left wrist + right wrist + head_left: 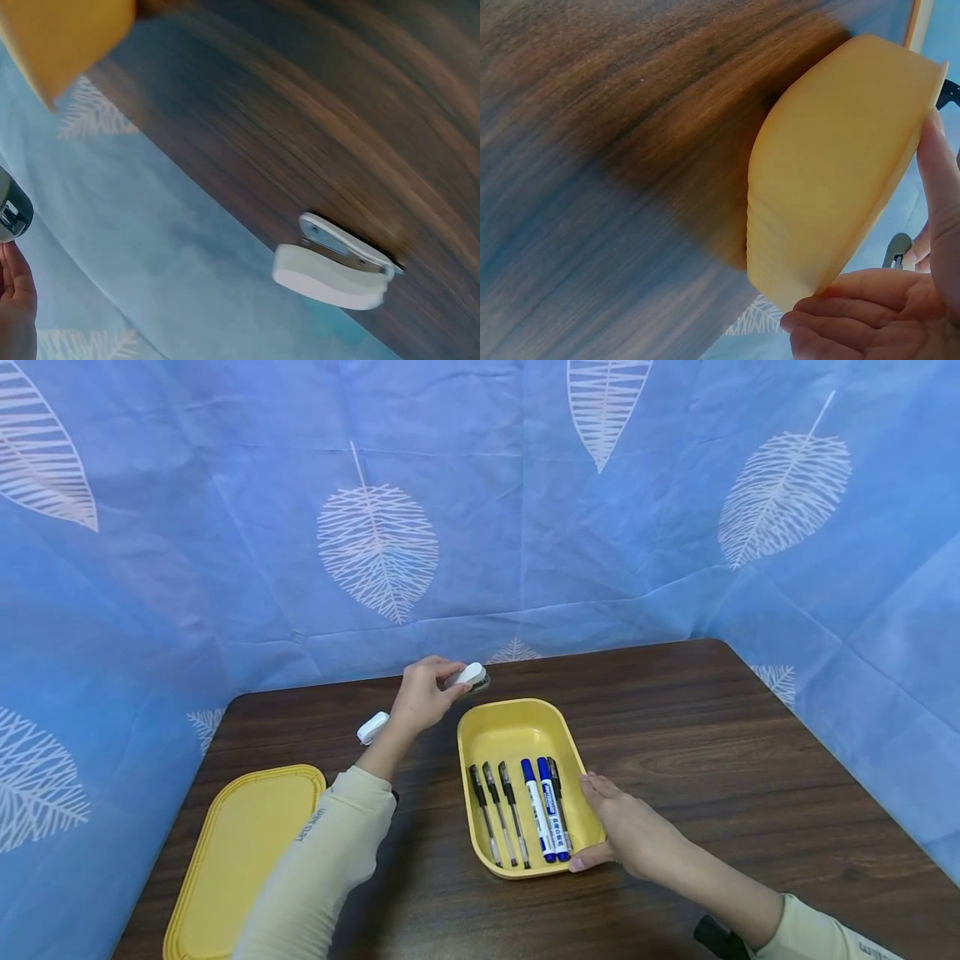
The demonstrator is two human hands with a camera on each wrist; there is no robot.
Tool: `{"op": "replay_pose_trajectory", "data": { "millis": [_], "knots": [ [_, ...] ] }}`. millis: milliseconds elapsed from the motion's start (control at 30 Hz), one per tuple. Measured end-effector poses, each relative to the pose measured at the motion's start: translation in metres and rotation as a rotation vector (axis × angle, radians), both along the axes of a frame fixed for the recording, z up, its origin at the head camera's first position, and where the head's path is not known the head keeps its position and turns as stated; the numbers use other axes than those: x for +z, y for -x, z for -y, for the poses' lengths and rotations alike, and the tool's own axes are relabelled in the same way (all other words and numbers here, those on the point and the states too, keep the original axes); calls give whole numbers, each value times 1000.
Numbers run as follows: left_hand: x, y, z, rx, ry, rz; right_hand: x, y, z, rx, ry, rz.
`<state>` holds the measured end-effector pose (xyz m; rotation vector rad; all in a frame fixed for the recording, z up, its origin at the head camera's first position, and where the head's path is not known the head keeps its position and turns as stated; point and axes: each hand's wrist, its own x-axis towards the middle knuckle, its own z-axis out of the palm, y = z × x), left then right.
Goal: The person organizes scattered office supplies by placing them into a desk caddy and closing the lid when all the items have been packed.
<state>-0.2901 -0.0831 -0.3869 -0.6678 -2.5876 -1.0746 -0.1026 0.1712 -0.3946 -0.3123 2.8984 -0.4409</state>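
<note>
My left hand (429,693) pinches a small white stapler (472,674) between thumb and fingers, above the far left corner of a yellow plastic box (517,718). At the left edge of the left wrist view only the grey end of the held stapler (13,208) shows. A second white stapler (330,276) lies on the table behind my left wrist. My right hand (637,831) rests against the box's near right corner, thumb at the front and fairly straight fingers along the side. Black pens (495,806) and blue-capped markers (546,814) lie side by side inside the box.
A yellow lid (247,852) lies flat at the table's left, partly under my left sleeve. The brown wooden table (712,760) ends at a blue leaf-patterned cloth (487,527) behind it and on both sides.
</note>
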Motion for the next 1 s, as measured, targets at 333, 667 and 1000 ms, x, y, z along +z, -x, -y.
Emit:
{"op": "replay_pose_trajectory", "data": {
  "millis": [333,667,1000],
  "knots": [
    [-1,-11,-24,-69,59,-4,-1,0,0,-4,1,7],
    [-15,-19,-45,-150,130,7,-2,-1,0,2,-5,-3],
    [-25,-25,-62,-185,235,26,-2,-1,0,16,-6,-17]
  ]
}}
